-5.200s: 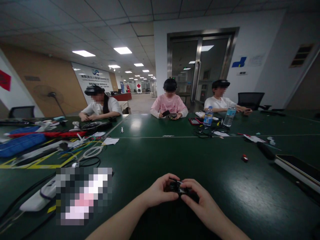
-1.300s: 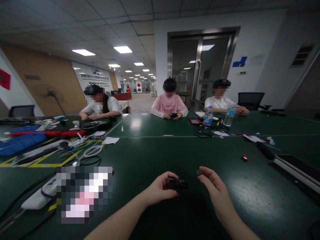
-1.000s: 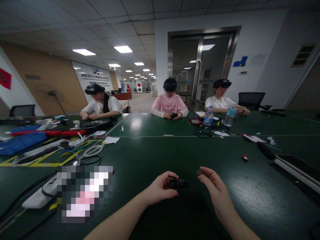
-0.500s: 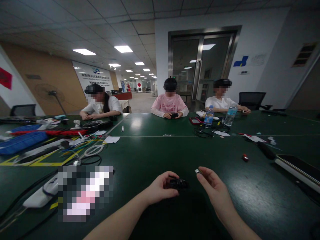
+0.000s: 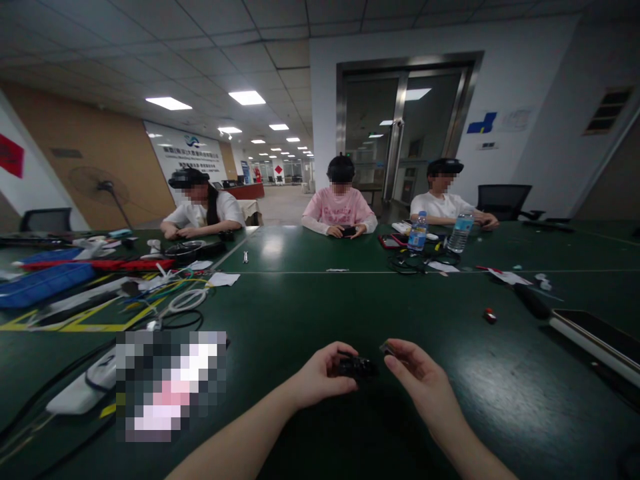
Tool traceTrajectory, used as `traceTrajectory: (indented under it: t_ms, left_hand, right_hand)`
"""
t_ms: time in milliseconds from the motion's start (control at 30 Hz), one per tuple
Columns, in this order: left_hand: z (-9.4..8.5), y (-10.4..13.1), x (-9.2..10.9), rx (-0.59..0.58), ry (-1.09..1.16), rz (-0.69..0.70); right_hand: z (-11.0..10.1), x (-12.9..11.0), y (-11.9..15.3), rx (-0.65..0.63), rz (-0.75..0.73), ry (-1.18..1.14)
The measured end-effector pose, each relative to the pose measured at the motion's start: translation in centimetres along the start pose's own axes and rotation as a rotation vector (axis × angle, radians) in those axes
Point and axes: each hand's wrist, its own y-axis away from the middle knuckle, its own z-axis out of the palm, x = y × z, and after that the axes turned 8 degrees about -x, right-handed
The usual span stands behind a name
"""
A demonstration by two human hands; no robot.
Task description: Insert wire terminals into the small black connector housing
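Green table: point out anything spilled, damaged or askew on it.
No spill or damage shows. Untidy, though: cables lie tangled right of the blue tray, and a small red object sits by itself beyond the right hand.

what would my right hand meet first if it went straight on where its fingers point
Probably the small glossy black object in the left hand, just across a gap, though the right hand could pass beyond it, since depth is unclear.

Single head view, worn on the person's head. I look forward and down over the green tabletop (image 5: 300, 307); both forearms enter low and close, room beyond far off. No second view shares the scene.
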Motion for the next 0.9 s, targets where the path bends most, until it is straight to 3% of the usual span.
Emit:
traceTrajectory:
  t_ms: [467,733,900]
  left_hand:
    - [0.5,-0.2,0.4,0.029,0.019,0.022]
    - [0.4,-0.1,0.5,0.021,0.02,0.008]
    - [0.4,0.0,0.7,0.037,0.005,-0.03]
  right_hand:
    - [1.5,-0.6,0.5,-0.103,-0.016,0.137]
    - [1.9,-1.3,1.0,-0.202,-0.096,0.275]
    - [1.7,-0.9,1.0,-0.297,-0.051,0.39]
